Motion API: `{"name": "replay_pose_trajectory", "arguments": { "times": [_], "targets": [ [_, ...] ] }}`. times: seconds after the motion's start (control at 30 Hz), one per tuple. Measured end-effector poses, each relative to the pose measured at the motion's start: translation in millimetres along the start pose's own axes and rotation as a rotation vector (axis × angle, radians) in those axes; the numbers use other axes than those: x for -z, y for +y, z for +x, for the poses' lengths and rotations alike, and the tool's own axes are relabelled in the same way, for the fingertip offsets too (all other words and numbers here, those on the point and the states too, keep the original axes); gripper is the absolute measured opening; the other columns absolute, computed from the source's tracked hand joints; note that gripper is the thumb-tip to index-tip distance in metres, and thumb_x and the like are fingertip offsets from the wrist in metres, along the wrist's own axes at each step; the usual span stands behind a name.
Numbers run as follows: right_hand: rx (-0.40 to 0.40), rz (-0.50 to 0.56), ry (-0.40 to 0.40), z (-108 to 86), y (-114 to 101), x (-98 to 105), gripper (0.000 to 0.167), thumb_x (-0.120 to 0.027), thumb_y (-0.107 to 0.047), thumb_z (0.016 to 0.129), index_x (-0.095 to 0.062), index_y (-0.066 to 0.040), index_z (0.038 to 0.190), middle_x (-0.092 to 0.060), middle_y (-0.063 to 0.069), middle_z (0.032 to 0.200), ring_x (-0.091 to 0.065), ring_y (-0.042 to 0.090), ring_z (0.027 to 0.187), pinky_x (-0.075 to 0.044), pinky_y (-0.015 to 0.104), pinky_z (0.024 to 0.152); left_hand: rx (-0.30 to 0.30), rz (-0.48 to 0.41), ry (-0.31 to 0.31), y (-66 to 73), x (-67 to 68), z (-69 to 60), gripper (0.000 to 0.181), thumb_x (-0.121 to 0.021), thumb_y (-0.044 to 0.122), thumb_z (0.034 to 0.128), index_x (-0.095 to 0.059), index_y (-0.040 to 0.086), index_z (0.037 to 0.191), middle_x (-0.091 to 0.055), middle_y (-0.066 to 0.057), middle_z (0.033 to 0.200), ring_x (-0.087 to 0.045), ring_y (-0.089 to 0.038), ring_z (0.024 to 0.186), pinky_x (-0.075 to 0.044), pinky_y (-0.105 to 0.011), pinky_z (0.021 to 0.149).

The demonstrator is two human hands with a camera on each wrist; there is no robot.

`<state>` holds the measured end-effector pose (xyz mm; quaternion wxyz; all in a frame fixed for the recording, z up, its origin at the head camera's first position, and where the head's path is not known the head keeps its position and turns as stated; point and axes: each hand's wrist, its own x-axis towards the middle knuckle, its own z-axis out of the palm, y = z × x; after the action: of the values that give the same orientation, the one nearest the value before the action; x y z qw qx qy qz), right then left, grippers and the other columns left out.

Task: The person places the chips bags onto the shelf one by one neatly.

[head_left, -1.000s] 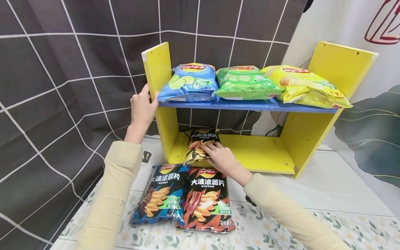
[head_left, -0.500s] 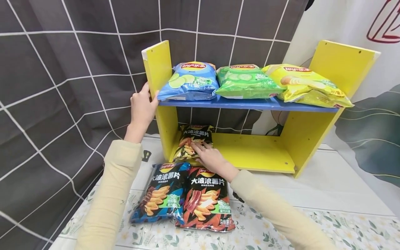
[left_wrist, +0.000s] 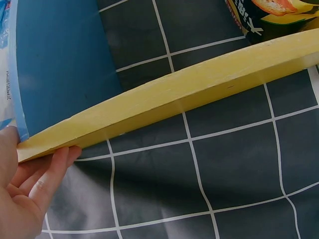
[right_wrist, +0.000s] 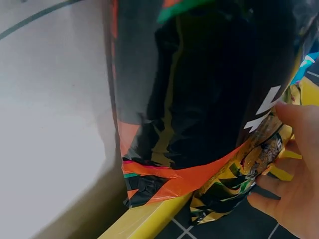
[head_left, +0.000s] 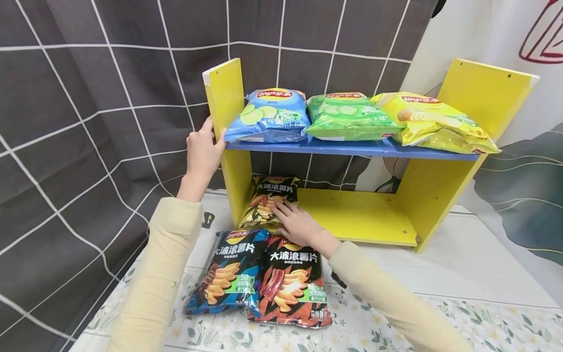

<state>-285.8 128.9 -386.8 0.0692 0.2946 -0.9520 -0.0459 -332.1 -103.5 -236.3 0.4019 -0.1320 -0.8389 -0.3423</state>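
Observation:
In the head view, a black and yellow chip bag [head_left: 273, 195] leans at the left end of the yellow lower shelf [head_left: 360, 215]. My right hand [head_left: 299, 226] touches its right side with spread fingers; the right wrist view shows those fingers [right_wrist: 271, 186] beside the bag's crinkled edge. My left hand [head_left: 203, 152] grips the yellow left side panel [head_left: 224, 98] at the blue upper shelf's height, fingers outside and thumb at the front edge; the left wrist view shows this hand [left_wrist: 30, 189] on the panel.
Blue [head_left: 272, 117], green [head_left: 349, 117] and yellow [head_left: 433, 122] chip bags lie on the blue shelf [head_left: 352, 149]. A blue-black bag [head_left: 226, 274] and a red-black bag [head_left: 292, 283] lie on the floral surface before the unit. A dark gridded curtain [head_left: 88, 171] hangs at the left.
The black and yellow bag has moved left on the lower shelf, against the left panel, and my right hand moved left with it. My left hand has kept its grip.

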Motion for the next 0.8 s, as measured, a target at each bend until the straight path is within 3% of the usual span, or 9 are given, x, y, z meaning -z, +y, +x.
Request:
{"name": "replay_pose_trajectory", "arguments": {
  "times": [0.17,0.33,0.57,0.8],
  "targets": [
    [0.055,-0.036,0.11,-15.9,-2.8,3.6,0.061,-0.053,-0.036,0.097,-0.034,-0.01,0.149,-0.036,0.012,0.153,-0.039,0.034,0.138,-0.036,0.048,0.109,0.003,0.012,0.001,-1.0,-0.1,-0.3,0.038,-0.057,0.021,0.0954,-0.057,-0.001,0.126,-0.065,-0.024,0.075,-0.061,-0.038,0.073,-0.047,-0.044,0.068],
    [0.051,0.013,0.193,-48.2,-15.7,9.2,0.06,-0.053,-0.041,0.096,-0.04,-0.01,0.146,-0.042,0.011,0.15,-0.043,0.036,0.135,-0.039,0.051,0.105,-0.008,0.006,0.01,0.4,0.1,-0.2,0.036,-0.058,0.019,0.0943,-0.057,-0.001,0.124,-0.063,-0.023,0.07,-0.06,-0.039,0.071,-0.047,-0.046,0.068],
    [0.099,0.035,0.092,-100.2,-43.1,10.2,0.069,-0.045,-0.059,0.093,-0.046,-0.011,0.142,-0.049,0.01,0.145,-0.046,0.039,0.131,-0.044,0.055,0.098,-0.001,0.0,0.013,1.2,1.1,-0.5,0.037,-0.059,0.018,0.0938,-0.057,-0.001,0.126,-0.062,-0.023,0.071,-0.058,-0.038,0.07,-0.046,-0.046,0.067],
    [0.106,0.041,-0.004,-126.5,-57.3,2.5,0.081,-0.038,-0.073,0.088,-0.042,-0.015,0.146,-0.046,0.007,0.148,-0.044,0.035,0.134,-0.046,0.051,0.098,-0.001,0.001,0.005,0.3,-0.6,0.0,0.038,-0.058,0.018,0.0941,-0.057,-0.001,0.127,-0.061,-0.022,0.07,-0.056,-0.037,0.069,-0.045,-0.045,0.066]
  ]
}}
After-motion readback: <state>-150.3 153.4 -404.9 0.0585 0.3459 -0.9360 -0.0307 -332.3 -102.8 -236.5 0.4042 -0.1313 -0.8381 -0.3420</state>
